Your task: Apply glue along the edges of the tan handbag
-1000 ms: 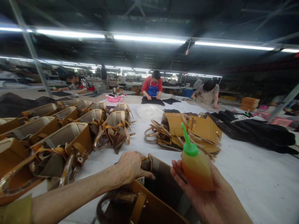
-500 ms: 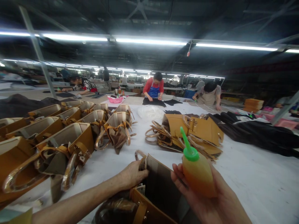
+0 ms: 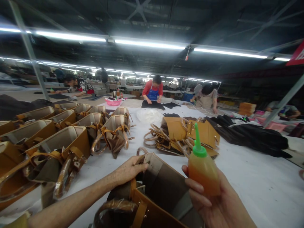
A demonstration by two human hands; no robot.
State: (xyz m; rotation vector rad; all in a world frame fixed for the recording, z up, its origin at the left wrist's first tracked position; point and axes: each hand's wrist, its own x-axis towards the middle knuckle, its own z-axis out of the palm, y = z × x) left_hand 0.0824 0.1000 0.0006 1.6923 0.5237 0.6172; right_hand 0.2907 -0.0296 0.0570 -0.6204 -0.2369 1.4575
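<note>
My left hand is closed on the far left edge of a tan handbag with a grey-brown lining, its mouth facing up. One plastic-wrapped handle of that bag curves out at the near side. In my right hand is a squeeze bottle of amber liquid with a green nozzle, held nearly upright above the bag's right side. My right fingers wrap round its lower part. The bag's lower part lies outside the view.
Rows of open tan handbags stand on the left of the white-covered table. Flattened tan bag pieces are piled ahead, beside clear plastic. Black fabric lies at right. Several people work beyond, one in a blue apron.
The squeeze bottle has turned from leaning left to nearly upright and shifted slightly right. My left hand still grips the bag's edge. The whole view has shifted a little.
</note>
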